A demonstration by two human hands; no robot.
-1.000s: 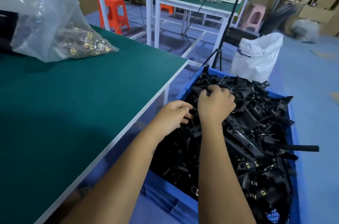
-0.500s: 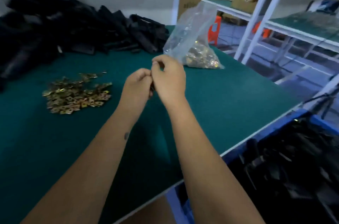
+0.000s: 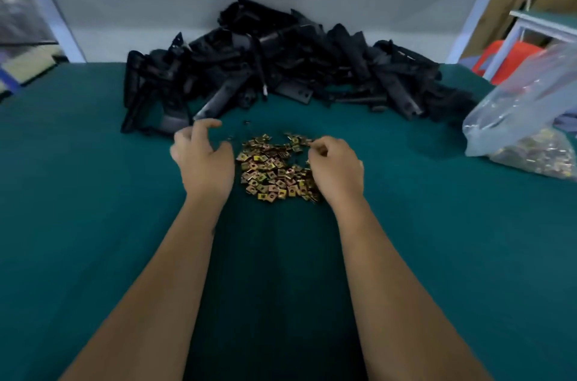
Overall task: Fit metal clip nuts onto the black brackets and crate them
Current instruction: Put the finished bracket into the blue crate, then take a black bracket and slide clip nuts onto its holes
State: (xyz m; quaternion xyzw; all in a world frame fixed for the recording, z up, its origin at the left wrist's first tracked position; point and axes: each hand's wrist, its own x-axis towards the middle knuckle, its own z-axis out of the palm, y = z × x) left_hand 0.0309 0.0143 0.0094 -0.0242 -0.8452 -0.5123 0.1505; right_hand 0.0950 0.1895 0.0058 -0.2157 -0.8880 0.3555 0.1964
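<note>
1. Head view: a flat green mat-covered surface (image 3: 93, 224) fills the frame, and both bare forearms reach in from 6 o'clock towards its middle.
2. A loose heap of small square brass-coloured metal clip nuts (image 3: 274, 168) lies at the centre of the surface, between the two hands.
3. The left hand (image 3: 204, 159) hovers just at 9 o'clock of the heap; its grip is loose, fingers curved and spread, with nothing seen in it.
4. The right hand (image 3: 337, 168) lies over the 3 o'clock edge of the heap; its fingers are curled inward with the fingertips (image 3: 317, 148) drawn together at the heap's rim, but whether they pinch a nut cannot be told.
5. A big pile of long black plastic brackets (image 3: 281, 65) sits at 12 o'clock of the heap, near it yet apart, against the pale back wall.
6. A clear plastic bag (image 3: 527, 118) holding more brass-coloured nuts rests at 3 o'clock, near the surface's right edge.
7. An orange plastic stool (image 3: 502, 59) shows beyond the bag, at 2 o'clock.
</note>
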